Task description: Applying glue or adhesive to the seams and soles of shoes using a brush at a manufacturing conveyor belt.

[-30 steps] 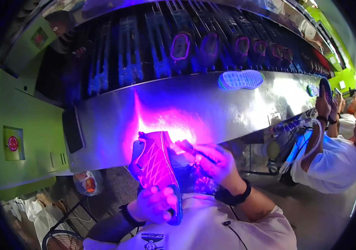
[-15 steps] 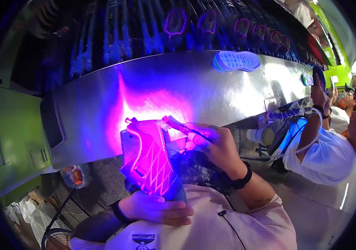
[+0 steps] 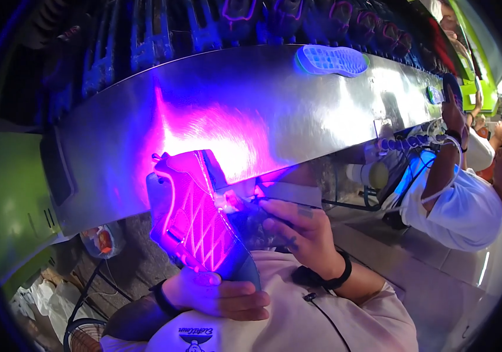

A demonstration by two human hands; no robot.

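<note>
My left hand (image 3: 218, 296) is wrapped round the toe end of a shoe upper (image 3: 195, 211), which stands tilted in front of me, glowing pink and violet under the lamp light. Crossed lines and a pale seam run over its side. A thin brush (image 3: 234, 203) is pinched in the fingers of my right hand (image 3: 306, 237). Its tip touches or nearly touches the right-hand edge of the shoe upper, about midway along. Glare blurs the tip, so contact is hard to tell.
A metal bench (image 3: 110, 146) spans the view beyond the shoe, with a pale shoe sole (image 3: 333, 61) near its far edge. Behind it runs a dark rack (image 3: 151, 35) carrying several shoe parts. To the right, a co-worker in a white shirt (image 3: 456, 205) sits at the same bench.
My right hand has brought the brush down along the edge of the shoe upper, away from its top corner. The shoe upper has shifted a little left. The whole view has tilted slightly.
</note>
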